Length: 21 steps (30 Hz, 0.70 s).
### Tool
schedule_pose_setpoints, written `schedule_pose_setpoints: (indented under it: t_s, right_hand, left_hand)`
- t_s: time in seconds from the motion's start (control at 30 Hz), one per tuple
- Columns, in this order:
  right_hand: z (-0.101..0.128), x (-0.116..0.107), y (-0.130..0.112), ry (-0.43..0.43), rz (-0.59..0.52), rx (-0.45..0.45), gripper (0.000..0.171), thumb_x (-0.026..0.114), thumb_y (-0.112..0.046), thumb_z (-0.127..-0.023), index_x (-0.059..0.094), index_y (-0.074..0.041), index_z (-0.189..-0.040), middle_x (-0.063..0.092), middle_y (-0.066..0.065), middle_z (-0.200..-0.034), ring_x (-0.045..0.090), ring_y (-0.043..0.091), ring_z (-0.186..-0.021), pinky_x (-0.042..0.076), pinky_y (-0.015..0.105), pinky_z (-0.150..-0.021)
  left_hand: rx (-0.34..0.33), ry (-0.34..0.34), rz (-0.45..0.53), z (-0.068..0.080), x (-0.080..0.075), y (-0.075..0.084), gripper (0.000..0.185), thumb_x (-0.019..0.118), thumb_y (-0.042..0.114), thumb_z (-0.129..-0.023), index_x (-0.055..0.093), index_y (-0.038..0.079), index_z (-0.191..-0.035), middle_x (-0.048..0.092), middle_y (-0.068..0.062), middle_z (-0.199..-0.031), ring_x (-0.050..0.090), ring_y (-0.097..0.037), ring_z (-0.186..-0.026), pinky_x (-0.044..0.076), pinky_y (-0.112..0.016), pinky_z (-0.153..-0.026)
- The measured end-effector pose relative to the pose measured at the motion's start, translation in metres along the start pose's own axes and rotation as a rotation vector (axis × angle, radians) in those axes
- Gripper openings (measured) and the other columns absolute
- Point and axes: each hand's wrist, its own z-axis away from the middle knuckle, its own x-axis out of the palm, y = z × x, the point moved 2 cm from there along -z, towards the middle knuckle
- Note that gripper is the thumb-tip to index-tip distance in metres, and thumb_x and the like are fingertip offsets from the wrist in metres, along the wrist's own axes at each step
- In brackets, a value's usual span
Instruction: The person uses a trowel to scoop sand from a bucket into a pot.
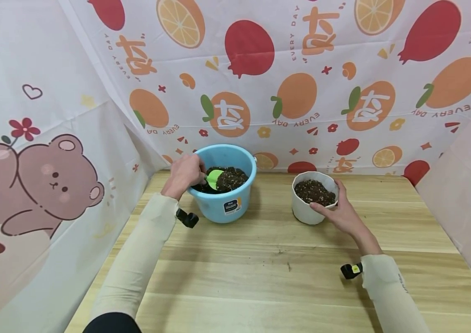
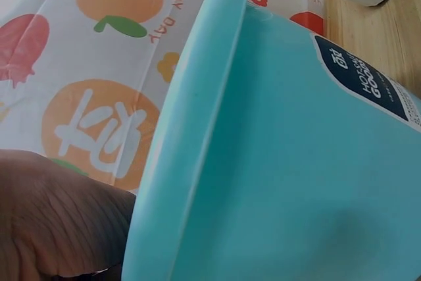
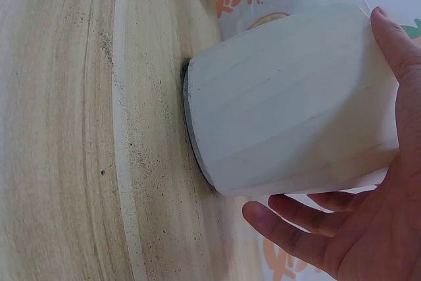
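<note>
My left hand (image 1: pixel 185 173) reaches over the left rim of a light-blue bucket (image 1: pixel 223 203) and grips a small trowel with a bright green blade (image 1: pixel 213 179). The blade rests in the dark potting soil (image 1: pixel 232 179) inside; the handle is mostly hidden by the fingers. In the left wrist view, the bucket wall (image 2: pixel 283 143) covers most of the frame, and only part of the hand (image 2: pixel 59 215) shows. To the right, my right hand (image 1: pixel 343 210) holds a white flower pot (image 1: pixel 308 213) by its right side, thumb at the rim. Dark soil (image 1: pixel 314 192) fills much of the pot.
Bucket and pot stand apart at the back of a wooden table (image 1: pixel 235 286). A few soil crumbs (image 1: pixel 289 266) lie in front of them. A fruit-print cloth (image 1: pixel 256 106) hangs right behind, and a bear-print cloth (image 1: pixel 60 185) borders the left side.
</note>
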Motion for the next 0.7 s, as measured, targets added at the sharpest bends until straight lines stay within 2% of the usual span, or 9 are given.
schedule_pose_setpoints:
  t_s: [0.4,0.7]
  right_hand:
    - [0.0006,-0.0003,-0.0007,-0.004,-0.005,0.002,0.119,0.074,-0.051,-0.088,-0.018,-0.031,-0.16,0.011,0.021,-0.169,0.018,0.045,-0.155,0.021,0.071,-0.118]
    - [0.0008,-0.0002,-0.0006,-0.007,-0.008,-0.001,0.118,0.075,-0.05,-0.088,-0.017,-0.033,-0.16,0.011,0.021,-0.169,0.018,0.045,-0.155,0.022,0.071,-0.118]
  left_hand:
    - [-0.006,-0.002,-0.004,-0.0004,-0.0009,0.0001,0.01,0.07,0.013,-0.089,0.079,0.009,-0.092,0.078,-0.008,-0.091,0.07,-0.032,-0.091,0.054,-0.049,-0.078]
    - [-0.021,0.003,0.01,-0.0015,-0.0002,-0.0012,0.01,0.078,0.018,-0.086,0.078,0.009,-0.091,0.076,-0.012,-0.095,0.067,-0.03,-0.088,0.053,-0.047,-0.076]
